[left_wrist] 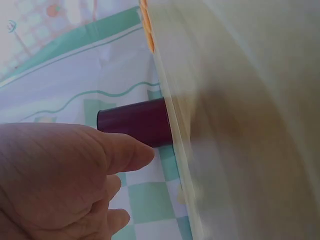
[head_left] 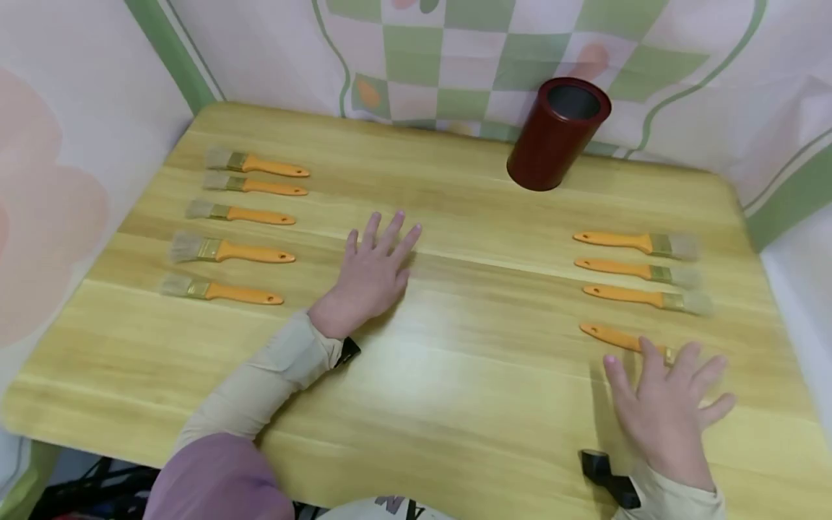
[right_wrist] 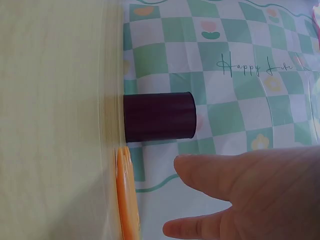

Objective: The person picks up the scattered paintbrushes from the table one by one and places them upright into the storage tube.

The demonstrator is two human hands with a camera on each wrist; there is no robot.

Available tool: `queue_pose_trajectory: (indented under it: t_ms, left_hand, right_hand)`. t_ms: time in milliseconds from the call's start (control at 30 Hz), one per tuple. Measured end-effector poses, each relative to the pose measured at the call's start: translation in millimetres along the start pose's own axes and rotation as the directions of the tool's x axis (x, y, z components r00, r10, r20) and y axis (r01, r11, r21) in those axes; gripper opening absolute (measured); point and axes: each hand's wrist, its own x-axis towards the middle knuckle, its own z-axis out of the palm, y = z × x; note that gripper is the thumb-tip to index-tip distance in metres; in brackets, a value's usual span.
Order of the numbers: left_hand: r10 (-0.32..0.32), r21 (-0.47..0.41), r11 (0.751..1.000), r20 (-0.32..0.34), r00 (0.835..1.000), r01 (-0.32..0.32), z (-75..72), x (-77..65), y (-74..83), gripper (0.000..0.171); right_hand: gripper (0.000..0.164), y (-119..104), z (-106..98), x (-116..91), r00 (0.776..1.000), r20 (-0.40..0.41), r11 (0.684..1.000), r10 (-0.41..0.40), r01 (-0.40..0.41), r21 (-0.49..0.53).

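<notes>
My left hand (head_left: 367, 282) is over the middle of the wooden table (head_left: 442, 404), fingers spread and holding nothing. To its left lie several paintbrushes with orange handles and pale bristles; the nearest is a broad paintbrush (head_left: 256, 253). On the right side, my right hand (head_left: 666, 412) has its fingers spread too and grips nothing. Its fingertips overlap the closest paintbrush (head_left: 611, 336) in the head view, hiding most of that brush's bristles. At the back stands a dark red cylindrical holder (head_left: 552, 141), upright with its open top up; both wrist views show its side.
More paintbrushes (head_left: 617, 267) lie in a column on the right, handles pointing inward. Behind the table hangs a checkered green and white cloth (head_left: 471, 68), close behind the holder. A black strap piece (head_left: 607, 477) sits at the right wrist.
</notes>
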Motion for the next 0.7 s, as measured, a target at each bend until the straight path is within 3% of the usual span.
queue_pose_trajectory:
  t_ms: [200,367,500,700]
  left_hand:
    - [0.029,-0.009,1.000,-0.044,0.999,-0.029,1.8,4.4,6.5,0.068]
    - [0.046,0.043,0.998,-0.031,0.998,-0.044,1.5,11.5,17.2,0.067]
    - [0.118,0.119,0.987,-0.053,0.992,-0.111,2.6,19.6,30.4,0.067]
    - [0.228,0.229,0.954,-0.132,0.965,-0.194,5.1,35.1,44.6,0.065]
  right_hand:
    - [0.081,1,3,-3,1.000,0.006,1.000,0.007,-0.007,0.015]
    - [0.082,0,3,-1,1.000,0.016,1.000,0.003,-0.003,0.017]
    - [0.081,-2,4,1,1.000,-0.007,1.000,-0.025,0.024,-0.010]
    - [0.077,-17,1,16,0.988,-0.064,0.981,-0.139,0.129,-0.143]
